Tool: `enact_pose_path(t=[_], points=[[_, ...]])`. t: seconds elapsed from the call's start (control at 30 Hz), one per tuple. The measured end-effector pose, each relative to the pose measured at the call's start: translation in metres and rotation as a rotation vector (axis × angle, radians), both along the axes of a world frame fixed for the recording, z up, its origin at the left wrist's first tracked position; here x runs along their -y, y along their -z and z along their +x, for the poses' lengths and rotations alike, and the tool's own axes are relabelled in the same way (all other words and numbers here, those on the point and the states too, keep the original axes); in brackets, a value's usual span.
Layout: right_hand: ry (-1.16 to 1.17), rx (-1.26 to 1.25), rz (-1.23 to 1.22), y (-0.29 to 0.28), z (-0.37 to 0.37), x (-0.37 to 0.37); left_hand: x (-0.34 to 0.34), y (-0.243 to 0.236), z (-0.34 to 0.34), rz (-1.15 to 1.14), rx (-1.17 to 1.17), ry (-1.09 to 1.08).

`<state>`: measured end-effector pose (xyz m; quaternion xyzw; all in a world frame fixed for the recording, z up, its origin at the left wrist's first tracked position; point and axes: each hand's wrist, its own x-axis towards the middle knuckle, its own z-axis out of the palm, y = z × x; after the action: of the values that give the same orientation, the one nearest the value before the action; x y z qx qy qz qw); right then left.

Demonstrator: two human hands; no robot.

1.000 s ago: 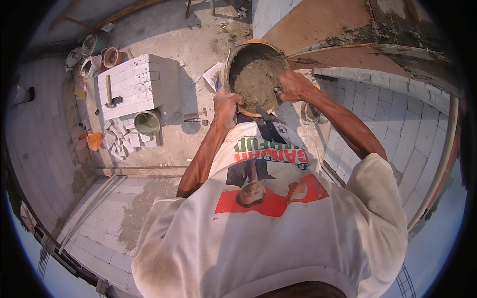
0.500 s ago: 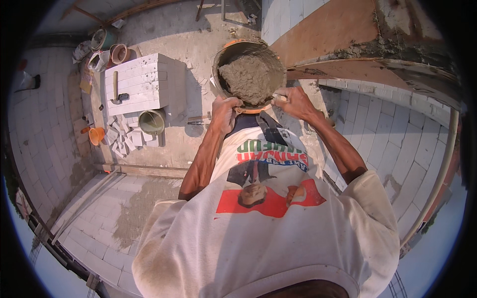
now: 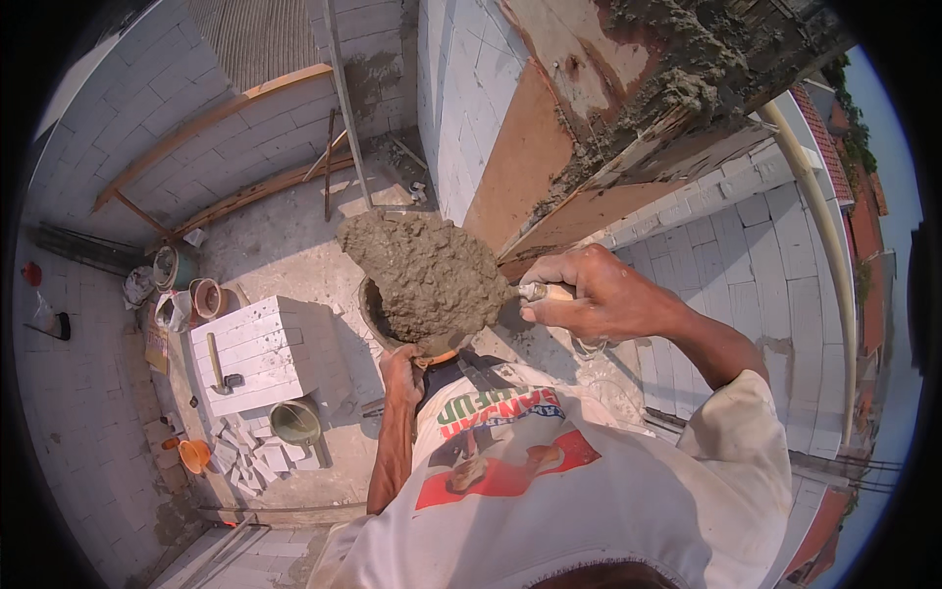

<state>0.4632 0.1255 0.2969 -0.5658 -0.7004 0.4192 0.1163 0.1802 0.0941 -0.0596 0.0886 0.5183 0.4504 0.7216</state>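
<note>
My right hand (image 3: pixel 610 294) is closed round the pale handle of a trowel (image 3: pixel 557 293). A broad heap of wet grey mortar (image 3: pixel 422 267) lies on the trowel and hides its blade. Just below that load is a bucket (image 3: pixel 377 316), its mouth partly covered by the mortar. My left hand (image 3: pixel 400 375) grips the bucket's orange near rim, fingers partly hidden under the edge. Ahead and to the right, wooden formwork boards (image 3: pixel 525 162) carry smeared mortar along their upper edge.
At left stands a stack of white blocks (image 3: pixel 270 339) with a hammer (image 3: pixel 216 365) on top. Beside it are a green bucket (image 3: pixel 295 422), an orange bucket (image 3: pixel 194 455) and broken block pieces (image 3: pixel 250 461). More buckets (image 3: pixel 175 267) stand farther back. A block wall (image 3: pixel 736 265) runs along the right.
My right hand has moved up and right from the bucket rim, bringing up the mortar-laden trowel. My left hand stays on the rim. The view has tilted up, showing more of the formwork.
</note>
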Motion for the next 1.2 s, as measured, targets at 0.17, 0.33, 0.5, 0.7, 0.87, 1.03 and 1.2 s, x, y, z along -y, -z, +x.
enact_pose_path(t=[0.17, 0.33, 0.5, 0.7, 0.87, 1.03, 1.2], points=[[0.219, -0.234, -0.054, -0.138, 0.025, 0.005, 0.003, 0.006, -0.008, -0.002, 0.021, -0.025], [0.332, -0.541, 0.134, -0.2, 0.105, 0.008, -0.003, 0.013, 0.005, -0.015, -0.034, 0.078], [0.526, -0.654, 0.234, -0.201, 0.123, 0.006, 0.0, 0.006, 0.013, 0.014, -0.017, 0.027], [0.346, -0.455, 0.378, -0.197, 0.086, -0.001, -0.018, 0.006, 0.01, -0.016, -0.189, 0.056], [0.271, -0.382, 0.362, -0.092, 0.052, 0.009, -0.035, -0.008, 0.022, -0.078, -0.312, 0.115], [0.269, -0.039, 0.066, 0.113, 0.034, 0.044, -0.051, -0.025, 0.03, -0.016, -0.425, 0.189], [0.133, 0.44, 0.114, 0.256, 0.002, 0.04, -0.053, -0.076, 0.022, 0.075, -0.73, 0.167]])
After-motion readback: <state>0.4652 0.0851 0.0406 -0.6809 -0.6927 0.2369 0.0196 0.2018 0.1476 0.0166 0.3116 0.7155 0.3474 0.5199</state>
